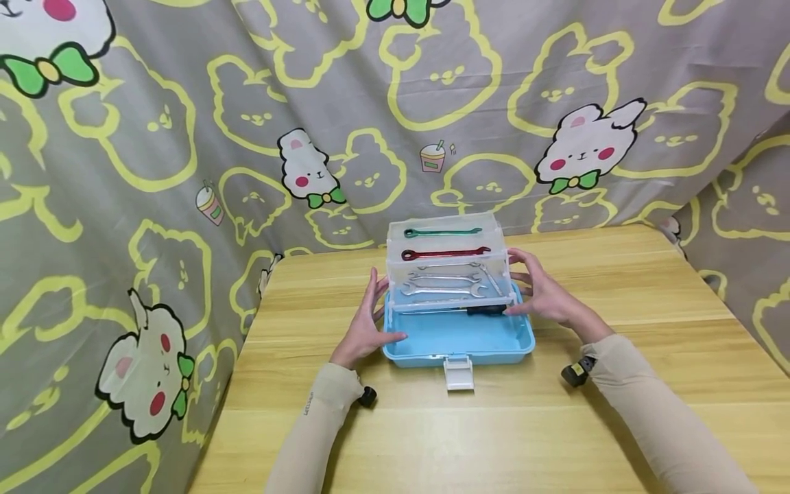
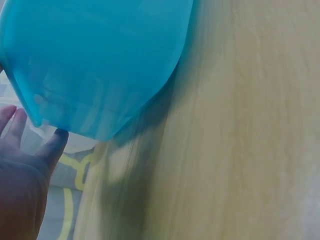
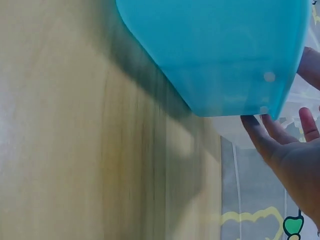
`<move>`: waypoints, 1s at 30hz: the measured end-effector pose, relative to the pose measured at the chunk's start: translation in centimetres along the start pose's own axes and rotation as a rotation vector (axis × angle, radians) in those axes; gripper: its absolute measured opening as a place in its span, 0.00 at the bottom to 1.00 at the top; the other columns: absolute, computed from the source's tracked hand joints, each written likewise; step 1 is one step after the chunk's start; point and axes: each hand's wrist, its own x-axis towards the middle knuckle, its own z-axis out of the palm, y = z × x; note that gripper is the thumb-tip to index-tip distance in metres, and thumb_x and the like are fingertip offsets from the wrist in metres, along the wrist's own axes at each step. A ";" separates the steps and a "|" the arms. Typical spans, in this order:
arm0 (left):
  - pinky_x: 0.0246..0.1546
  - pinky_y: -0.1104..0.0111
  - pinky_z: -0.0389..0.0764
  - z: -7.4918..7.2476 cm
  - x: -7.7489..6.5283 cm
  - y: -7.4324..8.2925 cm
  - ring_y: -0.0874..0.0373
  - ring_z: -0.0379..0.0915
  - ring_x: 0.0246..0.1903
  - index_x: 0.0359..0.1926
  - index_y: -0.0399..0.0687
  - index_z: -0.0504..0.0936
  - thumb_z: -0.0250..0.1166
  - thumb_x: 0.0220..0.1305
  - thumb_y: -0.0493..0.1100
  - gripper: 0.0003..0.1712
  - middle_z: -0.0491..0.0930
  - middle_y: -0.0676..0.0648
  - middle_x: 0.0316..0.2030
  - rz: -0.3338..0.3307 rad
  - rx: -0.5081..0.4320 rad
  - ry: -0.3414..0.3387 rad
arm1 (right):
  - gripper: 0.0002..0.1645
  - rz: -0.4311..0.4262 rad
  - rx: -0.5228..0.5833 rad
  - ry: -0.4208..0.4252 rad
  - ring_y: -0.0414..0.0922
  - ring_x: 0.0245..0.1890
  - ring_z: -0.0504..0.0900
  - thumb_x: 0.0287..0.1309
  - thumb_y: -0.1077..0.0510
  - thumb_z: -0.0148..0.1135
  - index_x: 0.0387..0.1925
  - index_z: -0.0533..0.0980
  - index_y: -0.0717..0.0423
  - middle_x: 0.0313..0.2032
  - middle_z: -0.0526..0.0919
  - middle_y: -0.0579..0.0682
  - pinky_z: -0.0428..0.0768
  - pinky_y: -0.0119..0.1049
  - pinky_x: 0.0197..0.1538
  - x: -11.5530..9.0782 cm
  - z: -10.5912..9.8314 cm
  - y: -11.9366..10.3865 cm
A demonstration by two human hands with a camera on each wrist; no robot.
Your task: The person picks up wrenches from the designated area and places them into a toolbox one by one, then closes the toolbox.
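A light blue toolbox (image 1: 459, 357) stands unfolded on the table, its white latch (image 1: 459, 376) hanging at the front. Raised above it are clear stepped trays (image 1: 395, 240). They hold a green wrench (image 1: 443, 232), a red wrench (image 1: 446, 254) and several silver wrenches (image 1: 441, 289). A black-handled screwdriver (image 1: 487, 310) lies in the blue base below. My left hand (image 1: 364, 329) is spread at the left side, thumb over the base's rim and fingers upright beside the trays. My right hand (image 1: 543, 295) spans the right side, fingertips at the trays' edge, thumb near the screwdriver handle.
The wooden table (image 1: 401, 439) runs under the toolbox. A grey patterned curtain (image 1: 345, 89) hangs behind it and along both sides. Dark wrist cameras (image 1: 577, 372) are worn at the cuffs.
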 end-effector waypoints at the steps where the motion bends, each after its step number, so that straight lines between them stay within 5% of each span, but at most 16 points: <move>1: 0.77 0.48 0.60 0.0 0.0 0.0 0.52 0.46 0.81 0.83 0.73 0.31 0.84 0.44 0.30 0.84 0.50 0.52 0.81 -0.001 0.004 0.005 | 0.78 -0.007 0.002 0.004 0.72 0.75 0.58 0.40 0.79 0.78 0.81 0.41 0.44 0.75 0.47 0.63 0.62 0.68 0.72 0.0 0.1 0.0; 15: 0.76 0.49 0.62 0.4 -0.3 -0.1 0.49 0.51 0.79 0.83 0.75 0.40 0.83 0.47 0.30 0.77 0.53 0.50 0.79 0.013 0.045 0.060 | 0.80 -0.104 -0.093 -0.092 0.72 0.77 0.54 0.42 0.70 0.83 0.83 0.39 0.39 0.82 0.45 0.61 0.60 0.70 0.72 -1.5 -1.0 -0.1; 18: 0.76 0.47 0.62 0.3 -0.2 -0.1 0.45 0.53 0.78 0.83 0.70 0.40 0.82 0.46 0.27 0.78 0.54 0.47 0.78 0.037 0.041 0.067 | 0.77 -0.175 -0.134 -0.039 0.70 0.74 0.60 0.41 0.72 0.82 0.83 0.43 0.45 0.78 0.55 0.65 0.66 0.66 0.71 -1.5 -0.9 -0.1; 22: 0.76 0.47 0.62 0.4 -0.2 0.1 0.43 0.54 0.77 0.84 0.66 0.41 0.82 0.46 0.27 0.77 0.55 0.43 0.76 0.072 0.054 0.064 | 0.73 -0.267 -0.251 0.079 0.61 0.63 0.72 0.35 0.74 0.84 0.80 0.51 0.54 0.68 0.70 0.64 0.80 0.47 0.63 -1.6 -0.5 -0.3; 25: 0.76 0.47 0.62 0.4 -0.3 0.2 0.42 0.56 0.75 0.84 0.65 0.43 0.81 0.47 0.28 0.75 0.57 0.42 0.74 0.093 0.064 0.067 | 0.72 -0.309 -0.319 0.135 0.55 0.53 0.75 0.32 0.75 0.85 0.77 0.54 0.58 0.63 0.74 0.62 0.79 0.34 0.51 -1.8 -0.2 -0.5; 30: 0.76 0.49 0.62 0.4 -0.6 0.1 0.43 0.60 0.73 0.84 0.61 0.44 0.82 0.48 0.30 0.73 0.60 0.42 0.71 0.110 0.063 0.066 | 0.69 -0.336 -0.349 0.168 0.51 0.48 0.78 0.31 0.72 0.87 0.75 0.57 0.58 0.60 0.77 0.60 0.78 0.31 0.47 -2.2 0.2 -0.7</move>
